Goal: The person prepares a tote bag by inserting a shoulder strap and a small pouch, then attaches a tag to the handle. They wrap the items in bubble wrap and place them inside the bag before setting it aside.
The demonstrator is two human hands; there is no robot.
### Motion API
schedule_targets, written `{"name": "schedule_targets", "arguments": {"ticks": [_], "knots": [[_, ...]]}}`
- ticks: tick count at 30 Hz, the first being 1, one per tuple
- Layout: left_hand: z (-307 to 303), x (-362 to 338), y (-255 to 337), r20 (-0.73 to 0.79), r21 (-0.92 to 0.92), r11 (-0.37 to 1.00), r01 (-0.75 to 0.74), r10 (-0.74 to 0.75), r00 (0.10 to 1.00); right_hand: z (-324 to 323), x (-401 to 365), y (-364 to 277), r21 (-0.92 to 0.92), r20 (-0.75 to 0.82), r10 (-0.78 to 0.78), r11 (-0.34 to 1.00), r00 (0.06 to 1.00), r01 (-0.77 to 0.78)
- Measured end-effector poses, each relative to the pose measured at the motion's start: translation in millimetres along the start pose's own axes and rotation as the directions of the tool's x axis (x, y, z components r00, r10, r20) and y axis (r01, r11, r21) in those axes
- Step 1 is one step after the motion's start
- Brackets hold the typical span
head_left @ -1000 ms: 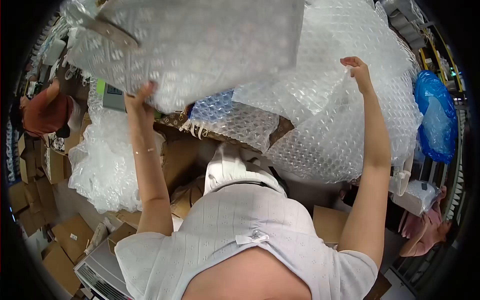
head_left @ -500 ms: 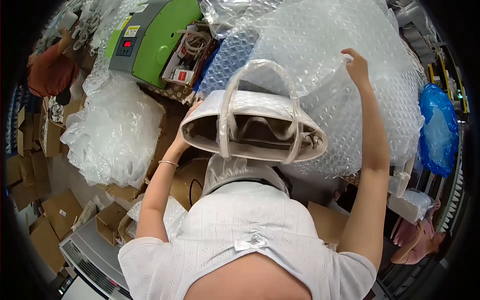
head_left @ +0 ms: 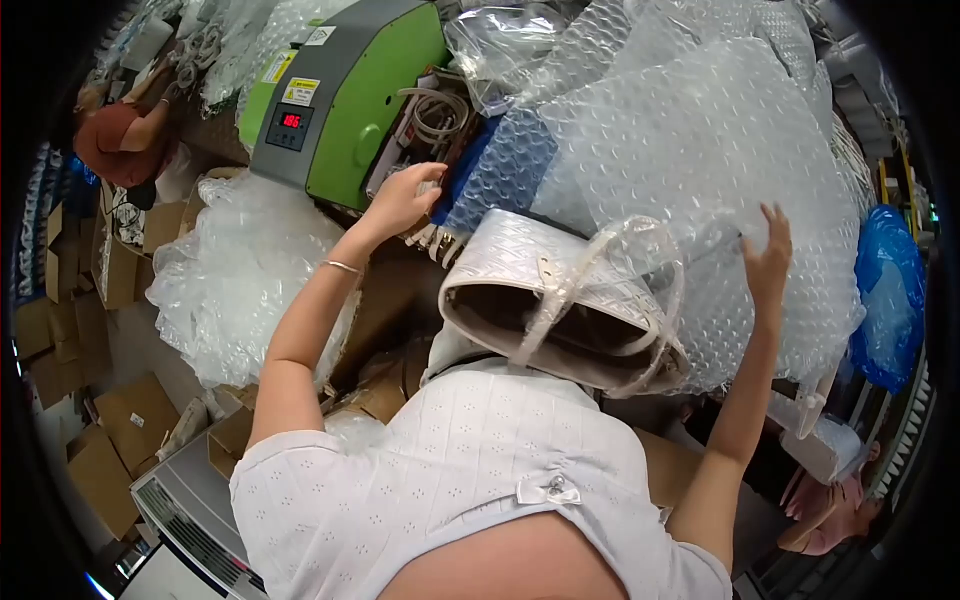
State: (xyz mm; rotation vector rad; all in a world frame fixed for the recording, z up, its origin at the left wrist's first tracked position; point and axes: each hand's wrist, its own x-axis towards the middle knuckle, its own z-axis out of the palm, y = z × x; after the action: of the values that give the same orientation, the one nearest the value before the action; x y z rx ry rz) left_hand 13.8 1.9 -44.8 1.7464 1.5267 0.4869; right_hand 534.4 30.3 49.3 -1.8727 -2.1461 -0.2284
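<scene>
A white quilted handbag with a dark open inside rests against my front, its wrapped handles standing up toward the right. My left hand is off the bag, above its left end, near the box of cables; its fingers are bent together and what they hold, if anything, is too small to name. My right hand hovers over the clear bubble wrap, fingers apart, holding nothing. Blue bubble wrap lies behind the bag.
A green and grey machine stands at the upper left beside a box of cables. Crumpled plastic fills a carton at left. A blue bag is at far right. Other people are at the upper left and lower right.
My left hand has let go of the bag and moved up toward the cable box. My right hand has opened and come off the wrap. The bag now sits lower, farther right and tilted.
</scene>
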Motion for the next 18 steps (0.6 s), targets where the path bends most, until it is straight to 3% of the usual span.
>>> {"name": "schedule_targets", "arguments": {"ticks": [1,2,3,4,5,6,8,10,12,13,14,15,16,18], "knots": [[-2.9,21.0,-1.0,-0.123,-0.054,0.998,-0.017,0.01,0.992,4.7,-16.0,18.9,0.116,-0.106,0.156,0.983,0.982,-0.144],[-3.6,42.4,-0.8,-0.124,-0.051,0.998,-0.031,0.024,0.992,9.4,-36.5,31.4,0.109,-0.194,0.426,0.905,0.884,-0.412],[0.6,63.0,-0.2,-0.169,-0.135,0.99,-0.044,0.021,0.985,17.0,-61.2,44.7,0.122,-0.277,0.649,0.755,0.709,-0.644],[9.0,83.7,0.4,-0.211,-0.221,0.973,-0.06,0.012,0.978,31.3,-92.7,63.8,0.423,-0.14,0.793,0.589,0.593,-0.689],[19.7,105.7,4.9,-0.193,-0.255,0.967,-0.012,-0.039,0.98,48.4,-112.9,69.2,0.607,0.061,0.879,0.344,0.473,-0.717],[33.6,125.6,10.7,-0.171,-0.284,0.958,0.04,-0.091,0.981,65.3,-133.1,74.8,0.705,0.258,0.91,0.052,0.324,-0.707],[85.3,167.8,9.3,-0.314,-0.007,0.991,0.132,-0.128,0.941,81.9,-133.7,48.2,0.632,0.504,0.859,-0.296,0.09,-0.716],[116.8,192.1,29.1,-0.166,-0.02,0.961,0.276,-0.275,0.947,89.7,-108.4,6.1,0.605,0.517,0.851,-0.286,0.093,-0.743],[131.6,196.2,72.9,0.028,-0.19,0.97,0.151,-0.149,0.988,110.7,-100.3,19.8,0.635,0.488,0.855,-0.208,0.177,-0.744],[141.1,198.8,94.9,0.175,-0.137,0.987,0.085,-0.06,0.983,135.9,-124.4,45.8,0.709,0.406,0.687,0.18,0.603,-0.682],[155.6,196.5,112.8,0.33,-0.095,0.995,0.02,0.012,0.944,160.4,-148.1,71.5,0.809,0.236,0.371,0.437,0.898,-0.393],[185.8,190.9,113.3,0.242,-0.128,0.974,-0.188,0.215,0.946,159.8,-146.7,74.3,0.816,0.236,0.272,0.466,0.933,-0.342],[209.9,185.6,108.4,0.148,-0.136,0.909,-0.394,0.412,0.899,152.6,-118.5,71.0,0.793,0.318,0.315,0.429,0.894,-0.433],[209.6,183.0,110.2,0.195,-0.186,0.911,-0.367,0.401,0.895,128.1,-40.4,47.5,0.723,0.445,0.443,0.336,0.778,-0.604]]}}
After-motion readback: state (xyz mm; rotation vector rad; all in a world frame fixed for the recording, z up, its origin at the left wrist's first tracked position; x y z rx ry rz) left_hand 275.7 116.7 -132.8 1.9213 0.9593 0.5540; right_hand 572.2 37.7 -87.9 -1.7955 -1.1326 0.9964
